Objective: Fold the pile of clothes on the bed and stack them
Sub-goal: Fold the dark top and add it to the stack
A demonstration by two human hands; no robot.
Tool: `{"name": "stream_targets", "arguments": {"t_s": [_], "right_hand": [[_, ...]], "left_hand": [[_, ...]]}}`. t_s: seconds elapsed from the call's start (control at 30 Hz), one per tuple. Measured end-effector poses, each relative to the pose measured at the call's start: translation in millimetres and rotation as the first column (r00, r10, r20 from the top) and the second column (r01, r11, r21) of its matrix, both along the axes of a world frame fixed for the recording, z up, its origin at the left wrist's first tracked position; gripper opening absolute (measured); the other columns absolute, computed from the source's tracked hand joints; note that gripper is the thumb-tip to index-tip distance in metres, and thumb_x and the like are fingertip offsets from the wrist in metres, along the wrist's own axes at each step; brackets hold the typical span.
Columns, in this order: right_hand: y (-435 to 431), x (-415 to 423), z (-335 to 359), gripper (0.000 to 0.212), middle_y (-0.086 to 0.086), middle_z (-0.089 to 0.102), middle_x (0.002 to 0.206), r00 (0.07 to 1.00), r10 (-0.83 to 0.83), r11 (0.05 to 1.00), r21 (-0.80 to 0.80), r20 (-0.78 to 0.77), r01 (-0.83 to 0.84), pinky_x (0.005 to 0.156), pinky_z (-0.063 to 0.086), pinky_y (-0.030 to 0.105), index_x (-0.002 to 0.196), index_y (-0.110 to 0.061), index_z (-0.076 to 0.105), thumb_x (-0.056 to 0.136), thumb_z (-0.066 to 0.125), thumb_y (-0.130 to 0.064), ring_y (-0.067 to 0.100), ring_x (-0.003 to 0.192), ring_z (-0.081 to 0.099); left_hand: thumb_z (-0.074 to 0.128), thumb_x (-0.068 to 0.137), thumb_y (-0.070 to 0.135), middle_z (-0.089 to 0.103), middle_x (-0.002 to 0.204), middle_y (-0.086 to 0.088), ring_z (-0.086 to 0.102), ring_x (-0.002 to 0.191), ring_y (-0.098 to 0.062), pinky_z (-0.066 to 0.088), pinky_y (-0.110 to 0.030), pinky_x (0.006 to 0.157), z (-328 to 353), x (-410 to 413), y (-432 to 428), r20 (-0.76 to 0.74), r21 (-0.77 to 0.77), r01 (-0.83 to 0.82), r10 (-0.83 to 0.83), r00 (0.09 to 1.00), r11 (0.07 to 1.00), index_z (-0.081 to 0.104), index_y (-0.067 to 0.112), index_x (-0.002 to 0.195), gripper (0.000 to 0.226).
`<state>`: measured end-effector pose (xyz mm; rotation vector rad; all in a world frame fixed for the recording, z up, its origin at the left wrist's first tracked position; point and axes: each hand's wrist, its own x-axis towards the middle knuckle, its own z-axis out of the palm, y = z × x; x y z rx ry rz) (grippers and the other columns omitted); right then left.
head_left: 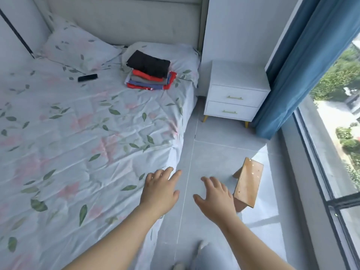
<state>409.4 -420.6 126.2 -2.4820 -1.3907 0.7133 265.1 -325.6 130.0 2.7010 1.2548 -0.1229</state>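
Observation:
A stack of folded clothes (pixel 151 74) sits at the far right of the bed (pixel 81 137), near the headboard. A black garment lies on top, with red, grey and blue pieces under it. My left hand (pixel 160 190) hovers over the bed's near right edge, fingers spread and holding nothing. My right hand (pixel 214 199) is stretched out over the floor beside the bed, fingers also spread and empty. Both hands are far from the stack.
A black phone (pixel 87 77) lies on the sheet left of the stack. Two floral pillows (pixel 78 47) lie by the headboard. A white two-drawer nightstand (pixel 235 94) stands right of the bed. A small wooden stool (pixel 247 184) is on the tiled floor near my right hand. A blue curtain (pixel 296 65) and window are at right.

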Motion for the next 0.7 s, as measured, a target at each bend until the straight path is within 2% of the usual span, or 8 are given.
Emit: {"name": "stream_targets", "arguments": {"t_s": [0.2,0.4,0.7], "right_hand": [[128,105,-11,0.057,-0.006,0.028,0.15,0.994,0.104,0.994,0.042,-0.016,-0.103,0.107,0.023,0.033,0.142,-0.029,0.03,0.09,0.047,-0.044,0.019,0.137,0.025],[253,203,-5,0.058,-0.005,0.026,0.151,0.978,0.208,0.978,0.017,-0.018,-0.207,0.108,0.023,0.034,0.143,-0.03,0.029,0.09,0.048,-0.044,0.019,0.138,0.025],[440,277,-16,0.058,-0.007,0.027,0.15,0.93,0.356,0.932,-0.043,-0.093,-0.361,0.106,0.026,0.034,0.143,-0.029,0.029,0.09,0.049,-0.042,0.019,0.135,0.027]], "left_hand": [[0.042,0.092,0.04,0.027,0.149,0.01,0.031,0.131,-0.018,0.021,-0.034,0.104,-10,92,111,0.024,0.007,-0.113,0.112,0.993,0.994,0.024,0.034,0.145,0.057],[0.044,0.091,0.039,0.036,0.14,0.012,0.036,0.126,-0.017,0.026,-0.032,0.1,-3,175,218,0.017,-0.02,-0.263,0.264,0.964,0.965,0.028,0.035,0.141,0.053],[0.044,0.093,0.04,0.03,0.148,0.01,0.034,0.131,-0.018,0.024,-0.035,0.104,-22,241,384,0.015,-0.079,-0.442,0.444,0.896,0.894,0.021,0.034,0.146,0.059]]}}
